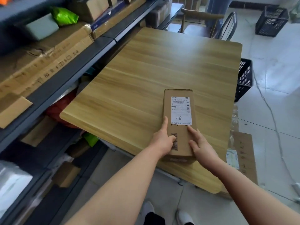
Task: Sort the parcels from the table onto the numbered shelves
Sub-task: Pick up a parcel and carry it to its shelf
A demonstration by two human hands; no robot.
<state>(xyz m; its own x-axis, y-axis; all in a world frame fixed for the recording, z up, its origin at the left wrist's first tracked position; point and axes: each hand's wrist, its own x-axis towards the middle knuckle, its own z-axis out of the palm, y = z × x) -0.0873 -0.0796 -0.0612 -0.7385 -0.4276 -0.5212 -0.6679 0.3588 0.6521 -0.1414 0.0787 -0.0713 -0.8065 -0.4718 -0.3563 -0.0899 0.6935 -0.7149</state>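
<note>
Cardboard parcel (179, 133) on wooden table (146, 70), label (181, 110) handwritten "1-8"

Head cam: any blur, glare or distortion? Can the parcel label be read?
Head view: wide-angle bowing curves the table edges and shelf rails. Head view, left: the shelves and their cartons are smeared by blur. Head view, centre: sharp, and the label on the parcel shows a handwritten 1-8. Head view: soft even light, mild sheen on the table's far end, no hard shadows.
</note>
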